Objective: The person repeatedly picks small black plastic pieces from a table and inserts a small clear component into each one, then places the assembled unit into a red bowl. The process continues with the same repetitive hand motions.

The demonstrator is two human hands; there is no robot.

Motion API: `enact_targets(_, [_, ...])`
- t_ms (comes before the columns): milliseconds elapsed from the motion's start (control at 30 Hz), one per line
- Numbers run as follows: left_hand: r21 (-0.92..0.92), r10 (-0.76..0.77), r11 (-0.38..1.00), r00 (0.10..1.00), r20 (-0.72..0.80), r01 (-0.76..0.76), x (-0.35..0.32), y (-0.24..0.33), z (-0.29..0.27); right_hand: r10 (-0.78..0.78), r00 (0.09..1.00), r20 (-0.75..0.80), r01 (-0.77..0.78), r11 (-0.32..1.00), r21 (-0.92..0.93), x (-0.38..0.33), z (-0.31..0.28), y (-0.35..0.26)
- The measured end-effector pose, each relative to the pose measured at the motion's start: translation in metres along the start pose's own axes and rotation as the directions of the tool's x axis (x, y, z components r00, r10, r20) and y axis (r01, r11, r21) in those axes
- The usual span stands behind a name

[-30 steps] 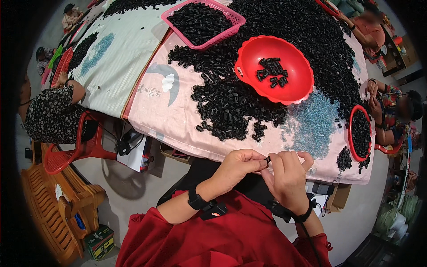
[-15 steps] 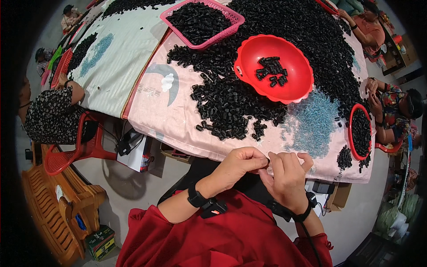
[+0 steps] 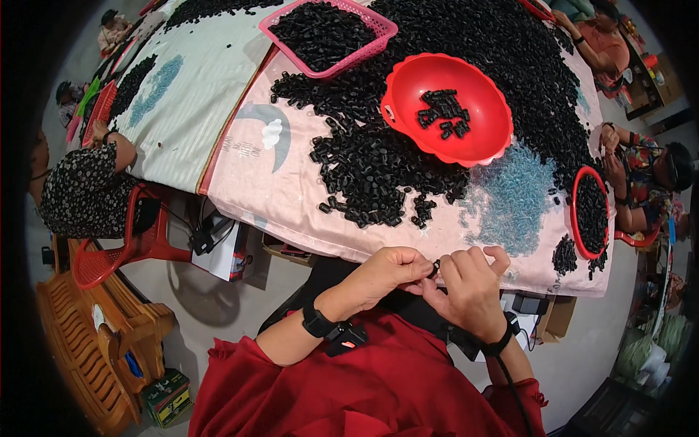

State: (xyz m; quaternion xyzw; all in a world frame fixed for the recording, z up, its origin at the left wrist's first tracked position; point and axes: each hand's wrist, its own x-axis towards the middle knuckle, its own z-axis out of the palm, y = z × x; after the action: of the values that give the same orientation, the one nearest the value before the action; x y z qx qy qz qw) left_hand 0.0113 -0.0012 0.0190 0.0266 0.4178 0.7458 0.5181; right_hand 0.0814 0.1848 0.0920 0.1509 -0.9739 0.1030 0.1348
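Surface (image 3: 291,197), cloth-covered, pink with a striped section on the left, carries everything. Most of it is buried under a heap of small black parts (image 3: 378,171) that runs from the far edge down to just short of the near edge.

Pink basket (image 3: 386,29) at the far edge, full of the same parts. Red bowl (image 3: 480,138) sits right of centre on top of the heap, with only a small cluster inside. Smaller red tray (image 3: 588,211) at the right edge, also loaded, in front of another person. Patch of blue bits (image 3: 513,193) between bowl and near edge.

Left hand (image 3: 382,273) and right hand (image 3: 470,288) meet just off the near edge, above the lap. Fingers of both pinch one small black part (image 3: 435,269) between them, thumbs and forefingers pressed onto it, the other fingers curled. Looks like a ring or cap; too small to be sure.

To do this step well, my read:
- grip the part by its sides, not over its opening
- keep both wrists close to the body for steadiness
- work over the cloth's near edge, so a dropped part lands on the surface, not the floor
- keep the grip light so it doesn't shoot out.
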Motion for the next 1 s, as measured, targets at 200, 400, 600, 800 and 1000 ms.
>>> enact_targets(200, [0.226,0.053,0.973,0.999,-0.002,-0.051,-0.003,0.012,0.001,-0.029,1.000,-0.006,0.028,0.994,-0.104,-0.002,0.000,0.000])
enact_targets(400, [0.122,0.016,0.992,0.999,0.028,-0.020,-0.002,0.011,0.001,-0.029,0.999,-0.028,0.027,0.998,-0.049,-0.005,0.003,-0.001])
enact_targets(600, [0.068,-0.013,0.998,1.000,-0.010,0.014,-0.002,0.009,0.001,-0.025,0.999,-0.019,0.025,1.000,0.010,-0.006,0.006,-0.002])
enact_targets(800, [0.034,-0.004,0.999,0.999,-0.046,0.006,-0.001,0.001,0.007,-0.036,0.998,-0.044,0.038,0.999,0.038,-0.012,0.011,-0.004])
enact_targets(1000, [0.017,-0.016,1.000,0.997,-0.077,0.018,0.000,-0.004,0.004,-0.014,1.000,-0.014,0.015,0.994,0.111,-0.014,0.012,0.002])
